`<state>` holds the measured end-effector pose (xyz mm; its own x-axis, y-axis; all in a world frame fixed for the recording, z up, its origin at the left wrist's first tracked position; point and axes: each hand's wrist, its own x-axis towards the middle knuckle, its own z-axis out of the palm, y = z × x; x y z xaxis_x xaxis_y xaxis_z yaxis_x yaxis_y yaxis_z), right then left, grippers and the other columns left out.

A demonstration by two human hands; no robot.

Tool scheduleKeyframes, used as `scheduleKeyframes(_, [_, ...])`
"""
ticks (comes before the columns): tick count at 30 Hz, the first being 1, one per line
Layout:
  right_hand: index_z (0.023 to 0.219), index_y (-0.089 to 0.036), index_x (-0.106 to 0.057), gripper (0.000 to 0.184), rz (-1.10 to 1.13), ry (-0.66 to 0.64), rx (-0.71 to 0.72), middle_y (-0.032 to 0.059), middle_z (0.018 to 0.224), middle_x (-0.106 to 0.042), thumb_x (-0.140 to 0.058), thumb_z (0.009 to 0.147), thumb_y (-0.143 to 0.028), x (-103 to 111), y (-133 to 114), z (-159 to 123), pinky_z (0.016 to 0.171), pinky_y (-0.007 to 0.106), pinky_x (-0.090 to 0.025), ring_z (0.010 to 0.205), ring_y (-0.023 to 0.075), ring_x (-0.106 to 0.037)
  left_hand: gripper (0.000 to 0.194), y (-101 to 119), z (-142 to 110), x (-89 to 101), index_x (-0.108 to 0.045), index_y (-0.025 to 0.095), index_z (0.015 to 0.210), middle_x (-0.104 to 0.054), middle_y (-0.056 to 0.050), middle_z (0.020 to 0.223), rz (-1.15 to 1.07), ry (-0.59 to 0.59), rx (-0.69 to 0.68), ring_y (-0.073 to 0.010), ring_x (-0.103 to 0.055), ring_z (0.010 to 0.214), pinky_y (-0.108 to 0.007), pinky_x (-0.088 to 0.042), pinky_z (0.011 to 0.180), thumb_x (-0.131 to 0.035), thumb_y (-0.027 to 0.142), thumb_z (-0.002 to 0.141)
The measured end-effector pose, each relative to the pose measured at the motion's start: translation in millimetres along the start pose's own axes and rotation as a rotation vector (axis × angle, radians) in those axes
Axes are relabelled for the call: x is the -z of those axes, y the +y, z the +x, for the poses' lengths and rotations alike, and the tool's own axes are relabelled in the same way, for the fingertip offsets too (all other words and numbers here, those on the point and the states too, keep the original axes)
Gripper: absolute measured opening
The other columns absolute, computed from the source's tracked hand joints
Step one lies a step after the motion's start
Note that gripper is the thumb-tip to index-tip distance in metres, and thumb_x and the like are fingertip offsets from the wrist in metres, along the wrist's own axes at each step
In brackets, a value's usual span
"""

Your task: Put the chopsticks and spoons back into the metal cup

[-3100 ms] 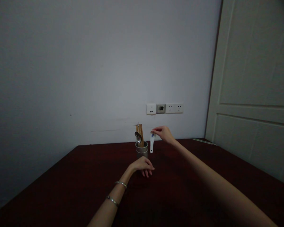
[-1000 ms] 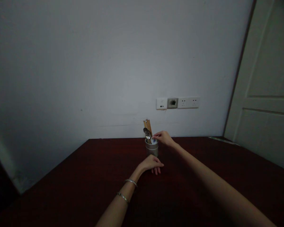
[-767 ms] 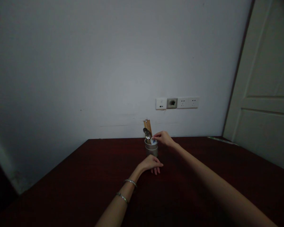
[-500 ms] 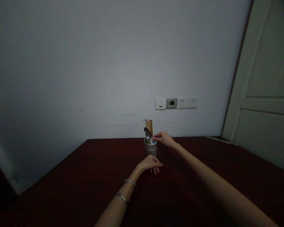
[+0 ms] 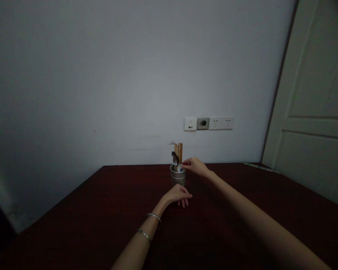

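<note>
The bangles [image 5: 154,216] sat on the forearm behind the left hand [image 5: 176,194], which drooped loosely on or just over the table [image 5: 124,198], fingers slack, with nothing visible in it. Just beyond this hand stood the cup [image 5: 177,181], upright, its base partly hidden by the knuckles; whether the two touched could not be told. Out of the cup's mouth, beyond the left hand and left of the right fingertips, rose the metal spoons [image 5: 174,159], bowls up, with the chopsticks [image 5: 180,149] behind them.

Next came the white spoon [image 5: 179,168], bowl up at the cup's mouth, its handle out of sight, presumably down inside. The right hand [image 5: 196,166] came from the right and held the bowl's edge in a narrow pinch of thumb and finger. The spoon looked light and stiff, with a smooth surface likely to be slippery, and brittle if ceramic. The exposed rim seemed the place to take hold, gently, since the handle was hidden.

Behind and above the right hand, the sockets [image 5: 221,123] were set in the wall.
</note>
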<state>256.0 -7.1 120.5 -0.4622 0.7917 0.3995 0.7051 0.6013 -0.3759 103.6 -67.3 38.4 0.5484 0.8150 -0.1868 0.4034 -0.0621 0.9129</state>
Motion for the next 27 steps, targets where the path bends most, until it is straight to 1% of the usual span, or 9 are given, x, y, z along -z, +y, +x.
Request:
scheduleKeyframes(5, [0.087,-0.02,-0.07,0.037,0.013,-0.013,-0.021,0.004,0.077,-0.069,-0.054,0.072,-0.05,2,-2,-3,0.057,0.022,-0.038,0.067,0.0155,-0.058,0.034,-2,1,0.3,-0.057,0.01,0.063,-0.06,-0.001,0.053,-0.002,-0.003,-0.01,-0.0081,-0.052,0.039,-0.018,-0.031,0.038,-0.061,0.045,0.065])
scheduleKeyframes(10, [0.089,-0.018,-0.069,0.038,0.035,-0.025,-0.048,0.0041,0.076,-0.069,-0.056,0.071,-0.049,4,-3,-5,0.06,0.022,-0.039,0.068,0.0158,-0.058,0.037,1,-1,-0.6,-0.057,0.01,0.063,-0.06,-0.002,0.053,-0.002,0.009,0.013,-0.0076,-0.051,0.04,-0.018,-0.033,0.04,-0.062,0.046,0.063])
scheduleKeyframes(14, [0.088,-0.018,-0.07,0.038,0.072,0.001,-0.036,0.0043,0.078,-0.069,-0.057,0.07,-0.048,6,0,-6,0.063,0.023,-0.041,0.071,0.0167,-0.059,0.035,2,-1,-0.9,-0.057,0.01,0.063,-0.059,-0.001,0.051,-0.006,0.005,0.011,-0.0076,-0.051,0.039,-0.018,-0.032,0.039,-0.063,0.045,0.063])
scheduleKeyframes(17, [0.088,-0.017,-0.069,0.04,0.136,0.041,-0.035,0.0051,0.079,-0.069,-0.058,0.068,-0.051,4,7,-7,0.064,0.025,-0.042,0.072,0.0178,-0.059,0.035,1,0,-0.6,-0.057,0.01,0.065,-0.059,0.0,0.051,-0.005,0.006,0.014,-0.0076,-0.051,0.038,-0.017,-0.031,0.038,-0.063,0.044,0.063])
scheduleKeyframes(19, [0.093,-0.015,-0.067,0.046,0.212,0.071,-0.053,0.006,0.079,-0.068,-0.062,0.064,-0.05,0,14,-9,0.066,0.026,-0.043,0.071,0.0177,-0.059,0.035,1,0,-0.4,-0.058,0.01,0.066,-0.059,0.0,0.052,0.0,0.01,0.015,-0.0077,-0.052,0.039,-0.017,-0.031,0.038,-0.063,0.044,0.064])
scheduleKeyframes(21, [0.105,-0.013,-0.061,0.058,0.324,0.091,-0.086,0.0067,0.083,-0.066,-0.067,0.06,-0.047,-8,21,-12,0.067,0.027,-0.044,0.072,0.0166,-0.059,0.035,0,-1,-0.2,-0.058,0.009,0.067,-0.059,0.0,0.053,0.009,0.013,0.012,-0.0076,-0.052,0.039,-0.017,-0.032,0.038,-0.062,0.044,0.065])
scheduleKeyframes(24, [0.122,-0.012,-0.046,0.082,0.473,0.116,-0.158,0.009,0.096,-0.062,-0.074,0.051,-0.042,-28,27,-20,0.07,0.029,-0.046,0.076,0.016,-0.057,0.034,-2,0,-0.1,-0.059,0.009,0.067,-0.06,-0.001,0.054,0.02,0.014,0.002,-0.0071,-0.052,0.04,-0.017,-0.033,0.039,-0.061,0.043,0.067])
scheduleKeyframes(27, [0.132,-0.013,-0.03,0.1,0.574,0.137,-0.21,0.0125,0.108,-0.055,-0.076,0.047,-0.041,-53,29,-29,0.074,0.032,-0.046,0.085,0.0185,-0.055,0.031,-5,2,-0.2,-0.058,0.009,0.068,-0.06,-0.001,0.054,0.027,0.025,-0.015,-0.0073,-0.052,0.039,-0.017,-0.033,0.038,-0.061,0.04,0.068])
